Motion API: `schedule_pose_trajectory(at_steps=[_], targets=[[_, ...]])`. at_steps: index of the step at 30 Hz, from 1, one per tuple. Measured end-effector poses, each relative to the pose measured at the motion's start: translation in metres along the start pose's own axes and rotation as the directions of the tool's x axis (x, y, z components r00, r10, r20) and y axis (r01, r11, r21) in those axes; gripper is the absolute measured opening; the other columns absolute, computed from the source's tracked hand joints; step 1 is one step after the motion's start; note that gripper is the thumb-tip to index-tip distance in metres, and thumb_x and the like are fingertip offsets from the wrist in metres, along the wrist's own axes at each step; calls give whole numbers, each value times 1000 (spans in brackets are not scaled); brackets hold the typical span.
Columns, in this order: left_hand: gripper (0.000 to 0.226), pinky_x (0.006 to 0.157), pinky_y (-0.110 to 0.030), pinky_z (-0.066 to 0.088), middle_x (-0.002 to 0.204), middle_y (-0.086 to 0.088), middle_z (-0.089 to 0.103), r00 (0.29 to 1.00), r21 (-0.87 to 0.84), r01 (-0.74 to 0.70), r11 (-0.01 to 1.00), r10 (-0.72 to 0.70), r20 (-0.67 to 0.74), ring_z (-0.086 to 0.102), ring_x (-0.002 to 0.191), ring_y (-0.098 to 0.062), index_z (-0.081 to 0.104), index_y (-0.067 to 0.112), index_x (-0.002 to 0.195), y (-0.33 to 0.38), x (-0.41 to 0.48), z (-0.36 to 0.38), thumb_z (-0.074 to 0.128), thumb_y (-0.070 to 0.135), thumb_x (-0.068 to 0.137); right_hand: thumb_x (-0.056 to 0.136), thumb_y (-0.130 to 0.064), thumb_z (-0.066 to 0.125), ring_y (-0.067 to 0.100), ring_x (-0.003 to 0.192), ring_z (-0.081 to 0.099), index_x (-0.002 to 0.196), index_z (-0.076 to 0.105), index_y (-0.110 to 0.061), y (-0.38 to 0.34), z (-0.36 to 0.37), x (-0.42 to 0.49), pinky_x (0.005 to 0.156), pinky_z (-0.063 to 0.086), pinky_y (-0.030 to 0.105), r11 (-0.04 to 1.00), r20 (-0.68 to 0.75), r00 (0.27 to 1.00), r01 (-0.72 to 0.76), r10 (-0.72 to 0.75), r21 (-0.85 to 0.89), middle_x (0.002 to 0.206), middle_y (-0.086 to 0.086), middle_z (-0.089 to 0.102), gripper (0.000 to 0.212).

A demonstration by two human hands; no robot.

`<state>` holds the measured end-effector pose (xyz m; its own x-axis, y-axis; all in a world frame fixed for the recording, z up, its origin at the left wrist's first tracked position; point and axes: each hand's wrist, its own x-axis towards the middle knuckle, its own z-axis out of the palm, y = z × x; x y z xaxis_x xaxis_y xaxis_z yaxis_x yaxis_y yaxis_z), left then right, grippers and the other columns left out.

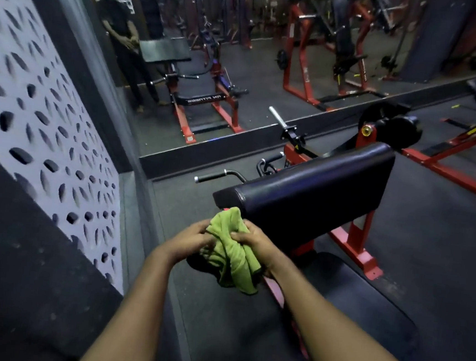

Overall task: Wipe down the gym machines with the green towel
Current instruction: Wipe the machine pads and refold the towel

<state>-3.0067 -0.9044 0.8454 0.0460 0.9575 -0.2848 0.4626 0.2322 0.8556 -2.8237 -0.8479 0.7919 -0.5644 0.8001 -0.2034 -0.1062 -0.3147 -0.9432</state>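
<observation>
A crumpled green towel (231,254) hangs bunched between both my hands, just in front of and below the machine's black padded rest (311,184). My left hand (189,241) grips its left side with curled fingers. My right hand (254,240) pinches the upper right part, the cloth drooping below it. The pad sits on a red steel frame (355,245), and a black seat pad (364,303) lies under my right forearm. Neither hand touches the pad.
A perforated grey wall panel (47,140) stands close on the left. A floor-level mirror (241,65) ahead reflects red machines and a standing person. Black handles (217,176) and a chrome bar (277,117) jut beyond the pad. Another red frame (456,167) lies right.
</observation>
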Motion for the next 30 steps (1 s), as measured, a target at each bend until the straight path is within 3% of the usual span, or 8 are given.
schedule_pose_trajectory(at_steps=[4, 8, 12, 16, 20, 23, 26, 30], targets=[[35, 95, -32, 53, 112, 4, 74, 996, 103, -24, 994, 32, -84, 67, 105, -10, 70, 31, 110, -5, -11, -4, 63, 33, 76, 85, -10, 79, 4, 74, 65, 89, 69, -18, -24, -3, 6, 75, 52, 26, 926, 28, 994, 111, -108, -360, 82, -2, 71, 14], [16, 80, -36, 47, 102, -9, 73, 939, 178, 136, 975, -70, -336, 65, 96, -27, 70, 24, 91, -12, -12, -4, 62, 35, 83, 82, -12, 81, -5, 73, 64, 85, 77, -20, -50, -23, 17, 77, 49, 16, 753, -111, 940, 184, -322, -632, 83, -5, 76, 9], [48, 75, -37, 42, 104, -24, 70, 741, 88, 310, 947, -183, -646, 63, 98, -41, 73, 7, 96, -16, -1, -1, 51, 47, 78, 86, -20, 72, 15, 95, 65, 93, 75, -17, -85, -56, 44, 87, 50, 29, 542, -143, 769, 293, -623, -787, 94, 1, 73, 9], [38, 90, -43, 43, 116, -16, 59, 505, -94, 335, 937, -263, -822, 57, 107, -40, 70, 2, 105, 12, 30, 47, 64, 36, 88, 96, -42, 56, 25, 113, 60, 115, 72, -16, -109, -83, 83, 97, 46, 35, 225, 180, 870, 309, -459, -924, 116, 6, 70, 36], [46, 106, -48, 38, 130, -8, 57, 526, -293, 71, 953, -285, -801, 51, 123, -33, 64, 15, 122, 27, 82, 110, 64, 39, 83, 104, -50, 39, 31, 106, 63, 105, 72, -22, -102, -100, 106, 82, 48, 40, -96, 354, 855, 344, -380, -934, 110, 5, 73, 43], [70, 109, -46, 36, 147, -12, 49, 452, -583, -176, 793, -462, -764, 46, 134, -35, 33, 17, 152, 20, 108, 160, 50, 44, 90, 102, -50, 35, 30, 95, 65, 93, 69, -20, -90, -108, 115, 73, 46, 39, -195, 399, 772, 348, -495, -917, 97, 3, 73, 46], [63, 97, -39, 38, 134, -4, 49, 381, -661, -151, 735, -574, -725, 49, 128, -33, 20, 22, 156, 10, 115, 188, 46, 40, 102, 101, -48, 33, 31, 93, 64, 92, 69, -19, -86, -108, 122, 73, 47, 40, -224, 394, 785, 325, -478, -919, 97, 4, 73, 47], [46, 87, -23, 33, 135, 1, 49, 409, -670, -153, 727, -571, -712, 50, 120, -19, 33, 16, 150, -5, 116, 193, 42, 13, 105, 102, -47, 33, 31, 93, 64, 94, 69, -19, -88, -109, 123, 74, 46, 40, -252, 408, 777, 323, -480, -912, 98, 5, 73, 47]])
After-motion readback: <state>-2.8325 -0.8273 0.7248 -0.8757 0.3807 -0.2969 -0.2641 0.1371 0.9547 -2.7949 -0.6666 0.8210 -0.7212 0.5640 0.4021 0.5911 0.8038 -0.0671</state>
